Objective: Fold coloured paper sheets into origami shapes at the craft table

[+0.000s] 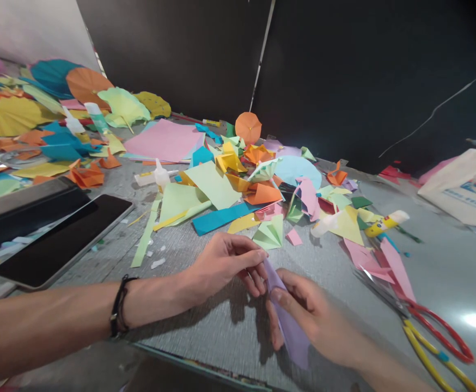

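Note:
A narrow folded piece of purple paper [293,335] is held above the near part of the table. My right hand [307,310] is closed round its middle, with the thumb on top and fingers behind. At the paper's upper tip, my left hand [230,267] pinches it between thumb and index finger; the other fingers curl beneath. A dark bracelet [119,307] circles my left wrist. To the right of my right hand lie scissors [405,310] with one red and one yellow handle. A pleated light green paper piece [269,233] and a small pink scrap [294,237] lie just beyond my hands.
Coloured paper scraps cover the grey table [205,326]. On the left is a black phone [66,239]. A small glue bottle [161,175] stands mid-left; a yellow glue stick [387,223] and a white bag [467,185] are on the right. Paper fans [9,116] pile up far left.

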{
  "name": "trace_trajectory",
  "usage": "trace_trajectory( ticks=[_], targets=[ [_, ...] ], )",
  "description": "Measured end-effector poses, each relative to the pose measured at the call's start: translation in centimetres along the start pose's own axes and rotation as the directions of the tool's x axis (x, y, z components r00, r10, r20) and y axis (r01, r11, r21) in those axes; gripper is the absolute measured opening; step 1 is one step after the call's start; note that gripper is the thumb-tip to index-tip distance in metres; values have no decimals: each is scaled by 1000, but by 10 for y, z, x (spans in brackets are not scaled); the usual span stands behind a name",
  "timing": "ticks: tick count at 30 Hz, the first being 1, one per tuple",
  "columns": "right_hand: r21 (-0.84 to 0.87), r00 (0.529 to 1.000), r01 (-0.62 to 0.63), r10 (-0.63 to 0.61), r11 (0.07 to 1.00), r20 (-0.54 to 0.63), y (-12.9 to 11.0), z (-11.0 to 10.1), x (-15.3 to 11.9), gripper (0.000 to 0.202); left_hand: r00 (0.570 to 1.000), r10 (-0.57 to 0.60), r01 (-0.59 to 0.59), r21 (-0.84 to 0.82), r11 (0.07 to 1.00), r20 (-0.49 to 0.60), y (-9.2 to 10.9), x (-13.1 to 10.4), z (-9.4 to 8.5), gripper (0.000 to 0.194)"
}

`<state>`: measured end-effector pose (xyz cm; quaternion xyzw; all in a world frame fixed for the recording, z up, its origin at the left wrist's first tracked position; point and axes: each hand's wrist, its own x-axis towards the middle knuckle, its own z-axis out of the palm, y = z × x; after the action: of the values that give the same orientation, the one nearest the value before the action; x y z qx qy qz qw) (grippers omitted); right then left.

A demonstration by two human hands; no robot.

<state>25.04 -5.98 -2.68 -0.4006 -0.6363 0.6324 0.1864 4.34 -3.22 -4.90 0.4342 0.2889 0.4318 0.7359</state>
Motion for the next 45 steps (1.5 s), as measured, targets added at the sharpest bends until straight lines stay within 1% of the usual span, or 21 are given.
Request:
trace_trajectory(
  ticks=[3, 10, 16, 19, 26, 33, 35, 39, 45],
  targets=[
    [-1, 1000, -1, 1, 1000, 0, 1, 1, 0, 38, 1000, 17, -17, 20, 1000, -14, 1, 0, 0, 34],
    [48, 1000, -10, 9, 999, 23, 7, -1, -1, 37, 998, 58, -59, 21, 998, 27, 2, -2, 0, 32],
    [85, 999, 12, -16, 996, 49, 6, -1, -1, 38, 999, 37, -37, 24, 999, 18, 5, -3, 0, 29],
    [107, 998, 14, -21, 994, 59, 6, -2, 0, 37, 998, 54, -55, 19, 998, 24, 6, -3, 0, 27],
    [167, 996, 50, -62, 985, 68, 11, -5, 1, 33, 999, 42, -42, -23, 999, 8, 3, 0, -1, 27],
    [188, 997, 24, -38, 982, 74, 13, -5, 1, 35, 998, 60, -60, -26, 998, -1, 4, 2, -3, 26],
    [197, 997, 11, -25, 980, 69, 13, -5, 0, 36, 999, 34, -34, -12, 999, 5, 5, 3, -4, 28],
    [231, 997, -8, -9, 973, 73, 16, -5, 0, 35, 998, -23, 21, 26, 999, 57, 6, 4, -6, 38],
    [317, 991, -39, -4, 948, 136, 13, -8, 1, 34, 998, 37, -40, 43, 998, 56, 5, 2, -4, 38]
  ],
)
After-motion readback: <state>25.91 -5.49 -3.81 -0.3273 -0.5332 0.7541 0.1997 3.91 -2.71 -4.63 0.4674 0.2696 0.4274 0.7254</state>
